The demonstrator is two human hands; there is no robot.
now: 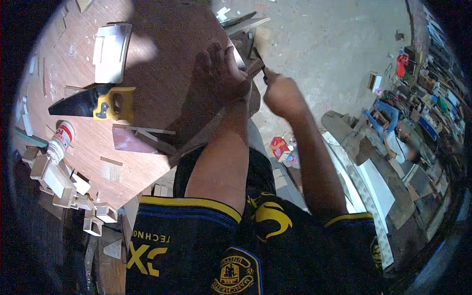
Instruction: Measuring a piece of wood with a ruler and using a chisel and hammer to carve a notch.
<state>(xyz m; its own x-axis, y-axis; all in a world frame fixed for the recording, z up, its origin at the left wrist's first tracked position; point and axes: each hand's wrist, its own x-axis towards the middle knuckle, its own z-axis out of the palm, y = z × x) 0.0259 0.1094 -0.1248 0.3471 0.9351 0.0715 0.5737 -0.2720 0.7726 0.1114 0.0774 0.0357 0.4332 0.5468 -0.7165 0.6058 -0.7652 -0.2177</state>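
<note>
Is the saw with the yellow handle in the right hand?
No, the saw lies on the table, away from the right hand.

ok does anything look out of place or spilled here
No spill shows. At left, a white bottle seems to lie on its side beside small wooden boxes, which sit jumbled at differing angles, not lined up.

We look steeply down through one fisheye camera on the wearer's head, to the right of the yellow-handled handsaw (101, 104). We face the left hand (228, 76) and right hand (286, 96) from near, both right of the saw. The black jersey (295, 250), below the saw in view, sits closest; the concrete floor (334, 54), far right of the saw, lies deeper.
</note>
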